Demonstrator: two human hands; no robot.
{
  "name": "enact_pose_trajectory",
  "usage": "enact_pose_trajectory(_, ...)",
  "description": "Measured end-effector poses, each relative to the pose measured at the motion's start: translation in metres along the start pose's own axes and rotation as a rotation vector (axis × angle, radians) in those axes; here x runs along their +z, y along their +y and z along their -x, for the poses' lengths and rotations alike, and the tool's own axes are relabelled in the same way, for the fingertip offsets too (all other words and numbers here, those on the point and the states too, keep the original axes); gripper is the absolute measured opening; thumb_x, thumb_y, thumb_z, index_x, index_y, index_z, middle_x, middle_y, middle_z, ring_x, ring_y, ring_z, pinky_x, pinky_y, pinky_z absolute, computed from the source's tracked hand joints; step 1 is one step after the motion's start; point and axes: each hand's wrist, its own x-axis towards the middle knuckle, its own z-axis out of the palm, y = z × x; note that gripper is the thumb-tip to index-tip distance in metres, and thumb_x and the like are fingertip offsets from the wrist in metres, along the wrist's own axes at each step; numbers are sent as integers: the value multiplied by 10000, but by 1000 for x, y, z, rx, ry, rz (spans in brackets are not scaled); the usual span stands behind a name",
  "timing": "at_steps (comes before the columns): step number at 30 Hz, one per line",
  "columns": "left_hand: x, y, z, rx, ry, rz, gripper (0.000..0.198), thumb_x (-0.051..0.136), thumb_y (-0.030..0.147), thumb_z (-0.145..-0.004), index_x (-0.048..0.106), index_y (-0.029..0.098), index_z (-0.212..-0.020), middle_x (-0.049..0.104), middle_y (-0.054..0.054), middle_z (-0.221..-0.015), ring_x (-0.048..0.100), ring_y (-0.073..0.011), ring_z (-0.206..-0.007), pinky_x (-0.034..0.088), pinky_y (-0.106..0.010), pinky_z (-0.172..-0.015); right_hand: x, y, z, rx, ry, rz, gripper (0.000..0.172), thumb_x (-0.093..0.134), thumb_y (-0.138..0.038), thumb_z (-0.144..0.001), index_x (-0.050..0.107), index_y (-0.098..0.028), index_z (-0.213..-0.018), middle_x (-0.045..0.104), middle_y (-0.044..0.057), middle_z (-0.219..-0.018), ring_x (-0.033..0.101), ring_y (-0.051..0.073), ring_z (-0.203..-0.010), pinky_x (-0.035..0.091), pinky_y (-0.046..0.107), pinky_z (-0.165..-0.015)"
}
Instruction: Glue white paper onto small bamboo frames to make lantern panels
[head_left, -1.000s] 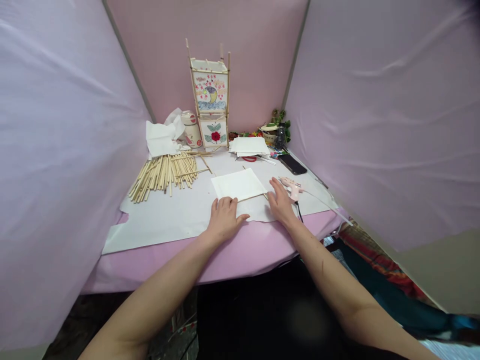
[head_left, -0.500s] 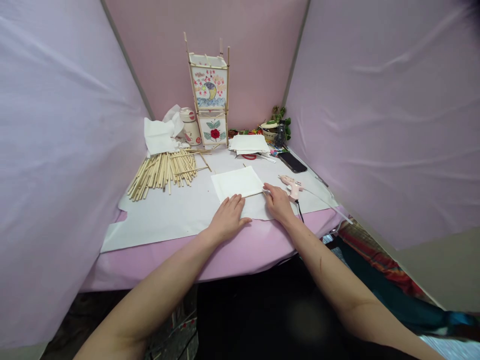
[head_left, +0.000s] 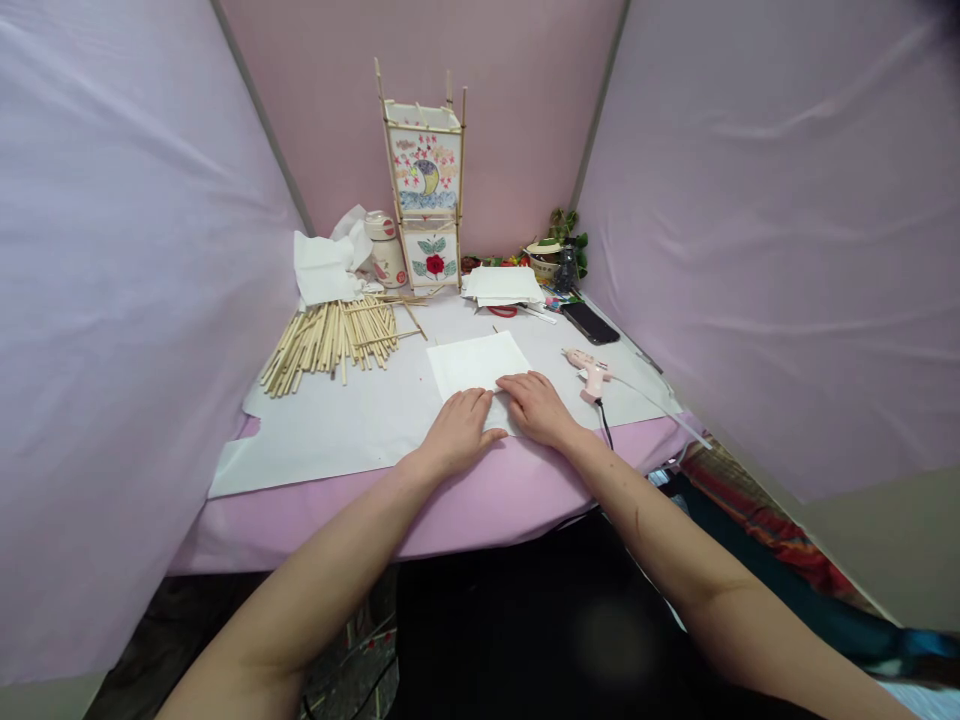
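A white sheet of paper lies flat on the white-covered table, with the tip of a thin stick showing at its far edge. My left hand rests on the sheet's near edge, fingers stretched out and thumb apart. Close beside it, my right hand lies along the same edge, its fingers extended flat toward the left fingertips. The near-edge stick is mostly hidden under my fingers. To the right of my right hand, a pink hot glue gun lies on its side with a white glue stick in its back.
Cut sticks are heaped at the left beside tissue paper. Behind stand a tall paper-and-stick lantern and a flask. A stack of white paper, a black phone and a bowl sit at the back right.
My right hand has slid left along the sheet's near edge, from its right corner to beside my left hand. My left hand stays in place. The view has shifted slightly.
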Motion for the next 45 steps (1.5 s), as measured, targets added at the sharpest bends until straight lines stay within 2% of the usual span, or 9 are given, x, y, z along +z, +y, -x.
enact_pose_trajectory(6,1,0,-2,24,0,7,607,537,494,-890,422,129,-1361,461,-166,-1416,398,-288,-1332,272,-446,-1131,9,-5,-1,-32,-44,-57,544,389,-86,-845,441,-148,-1383,599,94,-1303,514,168,-1220,244,399,-1131)
enact_pose_trajectory(10,1,-1,-3,31,12,33,580,537,488,-890,444,123,-1332,518,-162,-1344,462,-280,-1265,339,-432,-1084,11,-5,1,-30,-29,-57,527,387,-90,-845,459,-136,-1365,607,100,-1286,523,175,-1207,263,398,-1123)
enact_pose_trajectory(14,0,-1,-2,62,43,37,537,531,460,-899,455,143,-1325,482,-151,-1399,421,-272,-1312,299,-445,-1119,11,-5,4,-32,43,-84,498,395,-102,-852,473,-140,-1343,597,98,-1304,518,190,-1212,277,413,-1119)
enact_pose_trajectory(16,-2,-6,-3,-13,131,92,435,484,413,-926,489,173,-1289,511,-124,-1380,450,-249,-1290,334,-425,-1101,11,-4,5,-20,96,-106,480,407,-119,-854,482,-146,-1327,599,106,-1295,518,206,-1202,306,424,-1102)
enact_pose_trajectory(21,-16,-45,-6,-421,369,178,281,447,213,-871,583,163,-1110,637,-107,-1130,571,-250,-1091,440,-405,-987,12,1,6,75,235,-136,402,424,-125,-844,549,-148,-1225,625,122,-1211,530,243,-1150,391,418,-1017)
enact_pose_trajectory(27,-27,-82,-1,-515,273,205,276,479,138,-737,633,189,-961,631,-79,-1045,560,-248,-1037,447,-402,-951,10,1,6,101,252,-120,343,451,-87,-819,603,-166,-1115,638,105,-1150,535,245,-1107,388,392,-983)
enact_pose_trajectory(36,-33,-73,4,-390,80,226,316,490,159,-722,635,214,-997,605,-60,-1063,528,-253,-1059,428,-405,-949,10,-35,-31,-175,42,-13,223,508,-145,-899,653,-220,-1050,653,67,-1110,539,227,-1047,313,388,-989)
enact_pose_trajectory(41,-36,-70,8,-295,-29,235,340,532,207,-717,593,218,-1051,576,-54,-1110,494,-262,-1095,414,-409,-956,19,-46,-44,-162,4,49,226,512,-117,-884,664,-202,-1028,667,68,-1032,550,228,-985,326,371,-945)
enact_pose_trajectory(45,-32,-72,7,-249,-20,237,308,531,201,-722,579,196,-1026,577,-65,-1057,512,-259,-1040,435,-400,-909,25,-43,-45,-149,-14,90,193,506,-128,-902,674,-193,-974,674,64,-941,557,220,-920,340,351,-895)
